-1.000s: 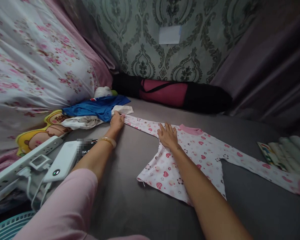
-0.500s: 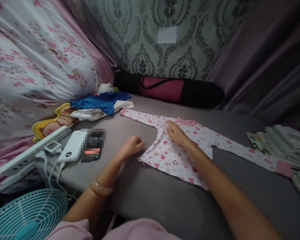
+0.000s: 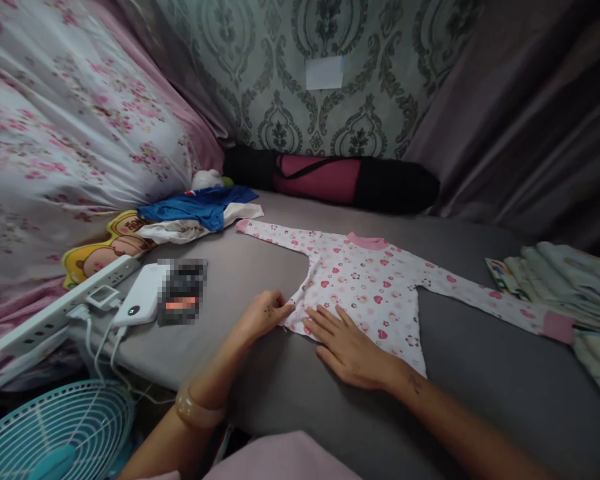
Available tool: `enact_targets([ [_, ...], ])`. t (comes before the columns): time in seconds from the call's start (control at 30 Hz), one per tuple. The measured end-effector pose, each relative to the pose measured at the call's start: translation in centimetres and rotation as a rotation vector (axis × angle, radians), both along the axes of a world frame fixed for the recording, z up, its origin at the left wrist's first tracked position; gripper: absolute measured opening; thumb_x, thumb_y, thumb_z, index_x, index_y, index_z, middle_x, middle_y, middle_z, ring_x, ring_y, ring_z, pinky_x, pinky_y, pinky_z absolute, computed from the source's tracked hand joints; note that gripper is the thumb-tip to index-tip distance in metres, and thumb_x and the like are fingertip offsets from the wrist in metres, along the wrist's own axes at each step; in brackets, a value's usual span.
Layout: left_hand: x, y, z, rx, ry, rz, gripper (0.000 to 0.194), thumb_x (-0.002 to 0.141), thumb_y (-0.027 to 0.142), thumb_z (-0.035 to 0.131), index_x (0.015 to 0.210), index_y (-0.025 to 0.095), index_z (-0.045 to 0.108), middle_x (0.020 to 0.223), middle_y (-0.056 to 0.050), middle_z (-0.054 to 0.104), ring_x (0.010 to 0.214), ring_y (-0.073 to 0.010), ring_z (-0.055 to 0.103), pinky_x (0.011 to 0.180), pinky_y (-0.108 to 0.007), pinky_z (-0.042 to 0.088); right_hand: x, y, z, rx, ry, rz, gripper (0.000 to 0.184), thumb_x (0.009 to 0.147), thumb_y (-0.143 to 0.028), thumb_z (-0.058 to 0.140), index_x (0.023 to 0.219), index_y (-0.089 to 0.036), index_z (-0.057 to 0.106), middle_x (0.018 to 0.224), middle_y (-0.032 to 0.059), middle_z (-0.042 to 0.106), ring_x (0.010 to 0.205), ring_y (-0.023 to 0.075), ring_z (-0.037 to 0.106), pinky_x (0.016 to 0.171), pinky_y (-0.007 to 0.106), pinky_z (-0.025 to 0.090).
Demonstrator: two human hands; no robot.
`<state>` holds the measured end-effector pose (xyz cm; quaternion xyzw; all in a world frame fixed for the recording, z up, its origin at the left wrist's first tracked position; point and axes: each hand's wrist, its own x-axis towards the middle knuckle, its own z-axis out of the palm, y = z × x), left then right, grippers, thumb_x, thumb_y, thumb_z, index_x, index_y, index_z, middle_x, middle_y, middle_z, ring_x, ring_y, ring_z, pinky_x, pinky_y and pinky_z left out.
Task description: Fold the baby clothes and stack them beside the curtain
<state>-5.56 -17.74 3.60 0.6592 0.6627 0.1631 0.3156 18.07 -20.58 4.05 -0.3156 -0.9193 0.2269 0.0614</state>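
Head view, landmark: shirt (image 3: 365, 283); all pos rel. to it.
Shirt: spread flat on grey sheet (image 3: 480, 387), straight ahead of both hands. Long axis = sleeve line, running from far L cuff (image 3: 242, 226) to nearer R cuff (image 3: 559, 325); collar (image 3: 367, 241) on far side, hem on hands' side.
L hand (image 3: 261, 317): nearest shirt's lower L corner, touching edge there. Fingers bent, thumb close in; can't tell if cloth is pinched.
R hand (image 3: 347, 350): palm down on shirt's lower body, fingers apart & extended, pressing flat, nothing gripped. Covers part of hem.
Power bank (image 3: 143, 293): L of shirt, well apart.
Blue cloth (image 3: 200, 205): just past L cuff.
Bag (image 3: 320, 181): beyond collar, along wall.
Folded pile (image 3: 560, 280): R of shirt, approx. next to R cuff.
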Motion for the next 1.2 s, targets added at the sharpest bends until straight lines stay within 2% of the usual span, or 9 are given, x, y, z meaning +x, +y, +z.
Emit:
enact_targets([
  [0.17, -0.3, -0.2, 0.3, -0.049, -0.029, -0.032, 0.045, 0.079, 0.058, 0.048, 0.068, 0.016, 0.061, 0.059, 0.0, 0.055, 0.058, -0.0138, 0.048, 0.053, -0.024, 0.029, 1.9, -4.3, 2.3, -0.184, 0.039, -0.004, 0.051, 0.097, -0.036, 0.036, 0.148, -0.028, 0.032, 0.156, 0.001, 0.021, 0.145, 0.0192, 0.013, 0.119, 0.043, 0.006],
  [0.27, -0.6, -0.6, 0.7, -0.06, -0.086, -0.022, 0.052, 0.077, 0.065, 0.045, 0.063, 0.016, 0.055, 0.056, 0.002, 0.05, 0.056, -0.0124, 0.044, 0.052, -0.024, 0.028, 3.8, -6.0, 3.9, -0.368, 0.105, -0.019, 0.044, 0.095, -0.037, 0.042, 0.137, -0.026, 0.05, 0.145, 0.0032, 0.046, 0.136, 0.0202, 0.036, 0.115, 0.039, 0.024],
  [0.37, -0.9, -1.0, 1.2, -0.093, -0.194, 0.048, 0.052, 0.072, 0.069, 0.05, 0.068, 0.017, 0.051, 0.055, 0.003, 0.048, 0.053, -0.0115, 0.043, 0.051, -0.024, 0.031, 7.0, -6.6, 3.9, -0.461, 0.226, -0.4, 0.036, 0.096, -0.04, 0.039, 0.109, -0.024, 0.069, 0.104, 0.0031, 0.072, 0.099, 0.0174, 0.064, 0.087, 0.029, 0.048],
  [0.47, -1.0, -1.6, 1.7, -0.141, -0.321, 0.081, 0.053, 0.071, 0.067, 0.055, 0.09, 0.017, 0.053, 0.062, 0.003, 0.054, 0.055, -0.0125, 0.048, 0.052, -0.024, 0.035, 10.4, -6.5, 2.3, -0.272, 0.223, -0.976, 0.042, 0.094, -0.047, 0.036, 0.097, -0.022, 0.07, 0.083, 0.0039, 0.072, 0.077, 0.0184, 0.065, 0.07, 0.028, 0.048],
  [0.57, -1.1, -2.0, 1.8, -0.183, -0.408, 0.022, 0.064, 0.072, 0.061, 0.061, 0.118, 0.019, 0.046, 0.071, 0.003, 0.058, 0.062, -0.0139, 0.053, 0.055, -0.024, 0.039, 12.0, -6.0, 0.4, -0.111, 0.045, -1.226, 0.041, 0.089, -0.05, 0.042, 0.103, -0.02, 0.065, 0.084, 0.0053, 0.07, 0.074, 0.0208, 0.064, 0.065, 0.03, 0.044],
  [0.67, -1.4, -2.2, 1.4, -0.208, -0.462, -0.058, 0.073, 0.071, 0.054, 0.067, 0.13, 0.021, 0.039, 0.084, 0.0, 0.06, 0.071, -0.0148, 0.055, 0.06, -0.025, 0.042, 11.4, -5.7, -0.7, -0.081, -0.046, -1.241, 0.047, 0.086, -0.051, 0.045, 0.116, -0.018, 0.058, 0.074, 0.003, 0.065, 0.068, 0.0212, 0.061, 0.063, 0.03, 0.041],
  [0.77, -1.7, -2.4, 0.7, -0.181, -0.475, -0.112, 0.066, 0.075, 0.05, 0.066, 0.13, 0.021, 0.043, 0.087, -0.001, 0.058, 0.072, -0.0138, 0.052, 0.062, -0.024, 0.042, 10.6, -5.5, -1.1, -0.096, -0.055, -1.199, 0.046, 0.086, -0.047, 0.043, 0.12, -0.018, 0.054, 0.066, -0.0003, 0.06, 0.062, 0.0199, 0.059, 0.06, 0.03, 0.038],
  [1.07, -2.0, -2.4, 0.9, -0.096, -0.333, -0.09, 0.051, 0.076, 0.05, 0.061, 0.115, 0.018, 0.061, 0.074, 0.001, 0.054, 0.064, -0.0129, 0.045, 0.055, -0.022, 0.035, 12.7, -4.6, -0.7, -0.383, 0.271, -1.192, 0.046, 0.073, -0.052, 0.05, 0.102, -0.016, 0.053, 0.053, -0.0056, 0.052, 0.048, 0.0141, 0.046, 0.049, 0.026, 0.031],
  [1.2, -1.8, -2.4, 1.3, -0.098, -0.343, -0.107, 0.048, 0.075, 0.046, 0.06, 0.113, 0.017, 0.062, 0.073, 0.001, 0.055, 0.063, -0.0129, 0.046, 0.055, -0.022, 0.037, 12.5, -4.6, -0.3, -0.394, 0.284, -1.218, 0.04, 0.069, -0.052, 0.053, 0.091, -0.019, 0.052, 0.052, -0.0053, 0.052, 0.049, 0.0129, 0.045, 0.049, 0.025, 0.03],
])
